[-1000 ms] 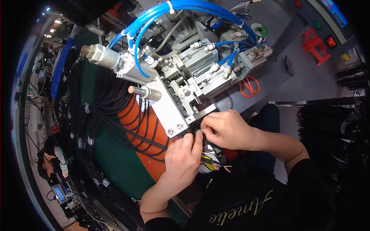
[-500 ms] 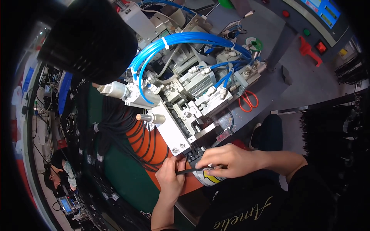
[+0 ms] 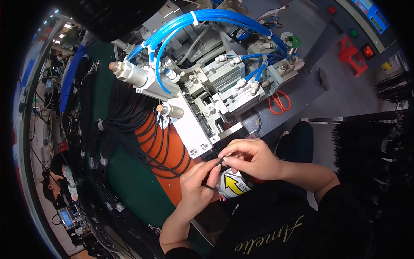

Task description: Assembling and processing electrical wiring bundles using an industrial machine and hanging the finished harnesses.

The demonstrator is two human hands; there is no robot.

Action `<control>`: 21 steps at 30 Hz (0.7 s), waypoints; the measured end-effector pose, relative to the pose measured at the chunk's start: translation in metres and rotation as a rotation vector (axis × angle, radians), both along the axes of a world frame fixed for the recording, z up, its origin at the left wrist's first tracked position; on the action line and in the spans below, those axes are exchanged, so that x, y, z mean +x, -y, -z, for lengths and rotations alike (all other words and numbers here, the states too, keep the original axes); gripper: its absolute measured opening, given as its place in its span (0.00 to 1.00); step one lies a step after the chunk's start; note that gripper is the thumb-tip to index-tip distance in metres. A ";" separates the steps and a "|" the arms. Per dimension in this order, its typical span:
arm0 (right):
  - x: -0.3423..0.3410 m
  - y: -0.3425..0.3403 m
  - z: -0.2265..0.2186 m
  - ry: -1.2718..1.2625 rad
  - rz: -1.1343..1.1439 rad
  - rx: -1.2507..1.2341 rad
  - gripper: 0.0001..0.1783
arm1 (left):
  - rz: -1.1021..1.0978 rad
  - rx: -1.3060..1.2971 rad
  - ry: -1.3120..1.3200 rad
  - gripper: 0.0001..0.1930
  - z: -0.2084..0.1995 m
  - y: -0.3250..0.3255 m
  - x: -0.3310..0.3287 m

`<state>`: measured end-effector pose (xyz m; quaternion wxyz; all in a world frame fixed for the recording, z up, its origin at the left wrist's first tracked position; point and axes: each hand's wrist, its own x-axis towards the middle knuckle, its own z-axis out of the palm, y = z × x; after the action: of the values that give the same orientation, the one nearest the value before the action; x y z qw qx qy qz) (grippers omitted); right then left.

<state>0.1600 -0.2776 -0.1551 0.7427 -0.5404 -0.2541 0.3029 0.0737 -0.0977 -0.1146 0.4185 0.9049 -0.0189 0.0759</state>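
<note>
Both my hands meet just in front of the machine's white metal plate. A short piece of black cable is pinched between them. My left hand is closed on it with thumb and forefinger, and my right hand pinches it from the other side. Thin coloured wire ends stick out below my left hand. Fingers cover most of the cable. Below my hands is a white rounded object with a yellow arrow.
Blue air tubes arch over the metal machine. Many black cables lie across an orange mat and a green surface on the left. Red-handled scissors lie right of the machine; a red stool stands beyond. Another person is far left.
My hands have come together, with my left hand moving up to my right fingertips. The cable stretch between them is shorter. The whole view has shifted, with the machine higher up.
</note>
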 end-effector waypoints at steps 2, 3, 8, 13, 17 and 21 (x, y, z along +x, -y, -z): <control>0.000 0.000 -0.004 -0.088 -0.005 0.058 0.11 | 0.008 -0.085 -0.013 0.06 0.002 0.001 0.004; 0.000 0.000 -0.005 -0.183 0.001 0.115 0.11 | 0.013 -0.127 -0.020 0.06 0.002 0.000 0.006; 0.014 0.002 -0.003 -0.412 -0.200 0.170 0.10 | 0.134 -0.505 -0.313 0.06 -0.007 -0.020 0.012; 0.015 -0.004 0.004 0.060 -0.185 0.241 0.10 | 0.215 -0.574 -0.565 0.06 -0.014 -0.023 0.015; 0.011 -0.003 0.006 0.405 0.015 -0.017 0.11 | 0.158 -0.106 -0.235 0.04 -0.010 0.000 0.008; 0.007 -0.004 0.008 -0.328 -0.169 0.102 0.14 | 0.167 0.335 0.022 0.04 -0.008 0.008 0.004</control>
<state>0.1672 -0.2736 -0.1629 0.7724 -0.4223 -0.1893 0.4351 0.0774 -0.1055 -0.1066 0.2664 0.9563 -0.1109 0.0467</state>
